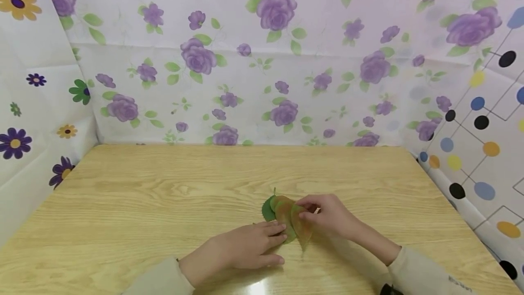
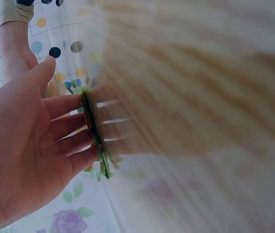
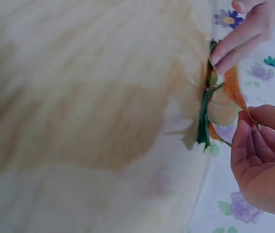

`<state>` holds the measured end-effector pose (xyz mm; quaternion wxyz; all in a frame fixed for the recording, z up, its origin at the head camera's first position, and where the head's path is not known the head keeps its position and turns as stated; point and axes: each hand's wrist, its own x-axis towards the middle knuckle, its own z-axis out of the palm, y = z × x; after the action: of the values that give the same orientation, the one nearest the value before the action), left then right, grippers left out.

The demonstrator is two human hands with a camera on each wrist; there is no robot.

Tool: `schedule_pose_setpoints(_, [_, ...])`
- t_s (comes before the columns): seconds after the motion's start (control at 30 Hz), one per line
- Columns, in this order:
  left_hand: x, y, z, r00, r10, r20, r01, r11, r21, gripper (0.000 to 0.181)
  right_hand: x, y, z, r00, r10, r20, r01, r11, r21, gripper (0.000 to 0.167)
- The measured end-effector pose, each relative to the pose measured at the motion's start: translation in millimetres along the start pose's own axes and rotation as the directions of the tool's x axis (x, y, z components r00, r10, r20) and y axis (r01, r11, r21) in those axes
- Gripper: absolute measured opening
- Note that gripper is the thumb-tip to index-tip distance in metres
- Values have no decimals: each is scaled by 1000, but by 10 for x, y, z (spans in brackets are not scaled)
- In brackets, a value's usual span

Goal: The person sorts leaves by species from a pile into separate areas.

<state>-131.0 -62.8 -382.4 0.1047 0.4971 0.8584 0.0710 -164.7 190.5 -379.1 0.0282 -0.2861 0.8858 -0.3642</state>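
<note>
A small overlapping cluster of leaves lies on the wooden table, a dark green leaf with a toothed edge (image 1: pixel 268 210) at its left and a brownish-green leaf (image 1: pixel 283 208) in the middle. My left hand (image 1: pixel 247 246) rests on the lower left part of the cluster, fingers extended. With thumb and fingertips my right hand (image 1: pixel 327 215) pinches the upper edge of an orange-green leaf (image 1: pixel 302 226), whose pointed tip hangs toward me. In the right wrist view this orange leaf (image 3: pixel 232 88) is lifted at an angle off the others. Fingers hide part of the cluster.
The light wooden table (image 1: pixel 163 185) reaches back to a cloth with purple roses (image 1: pixel 278 10). Patterned cloths hang on both sides, flowered on the left (image 1: pixel 24 104) and dotted on the right (image 1: pixel 491 149). A black object (image 1: pixel 390 289) shows by the right sleeve.
</note>
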Motion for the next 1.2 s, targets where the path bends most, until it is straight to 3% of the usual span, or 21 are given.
schedule_pose_setpoints(0.33, [25, -10, 12, 1000, 16, -26, -16, 1000, 4, 63, 72, 19, -163, 996, 58, -65, -55, 997, 48, 20])
schedule_pose_setpoints(0.57, [43, 28, -37, 1000, -6, -26, 8, 998, 58, 57, 209, 193, -354, 984, 158, -87, -141, 974, 175, 28])
schedule_pose_setpoints(0.67, [45, 39, -41, 1000, -17, -21, 18, 998, 60, 55, 261, 287, -475, 977, 182, -109, -160, 970, 183, 30])
schedule_pose_setpoints(0.87, [76, 38, -57, 999, -11, -39, 16, 994, 112, 51, 354, 472, -755, 949, 243, -203, -202, 958, 201, 30])
schedule_pose_setpoints(1.07, [85, 34, -66, 998, 7, -57, 2, 990, 142, 44, 357, 717, -949, 931, 290, -222, -230, 938, 261, 30])
schedule_pose_setpoints(1.2, [87, 28, -48, 998, 21, -61, -12, 991, 133, 42, 314, 939, -1036, 898, 361, -251, -272, 905, 327, 33])
